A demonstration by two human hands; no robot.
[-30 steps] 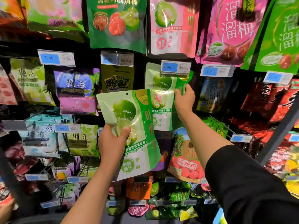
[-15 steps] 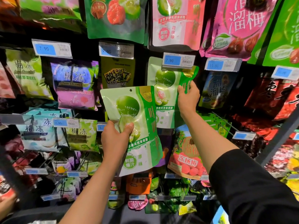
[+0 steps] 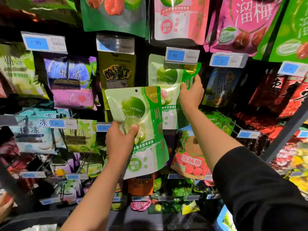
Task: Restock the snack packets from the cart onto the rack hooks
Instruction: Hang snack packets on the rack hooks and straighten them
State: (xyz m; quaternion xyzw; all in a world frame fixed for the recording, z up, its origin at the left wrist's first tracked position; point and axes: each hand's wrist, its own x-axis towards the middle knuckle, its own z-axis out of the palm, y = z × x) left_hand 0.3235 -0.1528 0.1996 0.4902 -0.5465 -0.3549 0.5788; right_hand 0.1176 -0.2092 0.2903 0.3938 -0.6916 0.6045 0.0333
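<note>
The left hand [image 3: 122, 139] clasps a pale-green glossy foil snack pouch printed with a lime [image 3: 141, 130] by its lower left part, thumb across the front, holding it upright in front of the rack with its small round hang hole at the top free and facing forward; it sits on no hook yet, and held this way it is probably waiting its turn. The right hand [image 3: 191, 93] reaches higher and grips the right edge of a matching pale-green lime pouch [image 3: 164, 90] that hangs just under the blue-and-white price tag reading 7.90 [image 3: 182, 55], apparently steadying or seating it on the hook, which the tag hides. The black wire display rack [image 3: 145, 47] serves as the container here, each hook carrying its own kind: a purple jelly pouch [image 3: 71, 84] at left, an olive-yellow pouch with bold black lettering [image 3: 116, 75] beside it, a pink-and-red bayberry pouch [image 3: 190, 155] below. The cart is out of view.
</note>
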